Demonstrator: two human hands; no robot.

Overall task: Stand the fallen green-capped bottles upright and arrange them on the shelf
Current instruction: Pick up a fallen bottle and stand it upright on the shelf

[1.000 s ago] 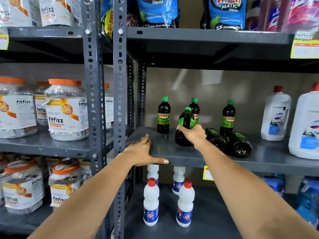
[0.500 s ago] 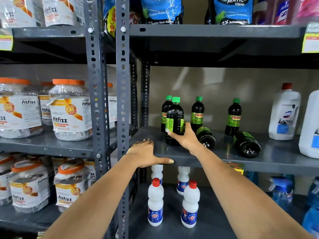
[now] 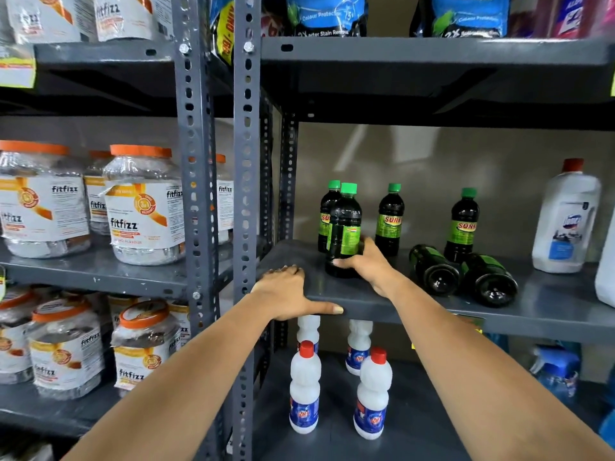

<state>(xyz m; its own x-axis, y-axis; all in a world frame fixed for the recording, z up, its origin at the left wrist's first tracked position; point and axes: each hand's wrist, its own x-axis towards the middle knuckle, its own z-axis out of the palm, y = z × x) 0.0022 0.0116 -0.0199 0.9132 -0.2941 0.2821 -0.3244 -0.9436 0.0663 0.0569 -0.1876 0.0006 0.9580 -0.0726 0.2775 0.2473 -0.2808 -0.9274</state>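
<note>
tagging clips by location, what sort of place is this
Most likely a shop aisle: grey slotted metal shelving, rows of identical fitfizz jars, and yellow price tags on the shelf edges.

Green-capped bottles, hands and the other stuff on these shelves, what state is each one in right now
Held bottle: upright on shelf, gripped low.
Back-left bottle: upright, behind the held one.
Middle bottle: upright.
Right bottle: upright.
Two fallen bottles: lying down, bases toward camera.
Right hand: closed on held bottle.
Left hand: flat on shelf edge, holding nothing.
White jug: upright, capped.
</note>
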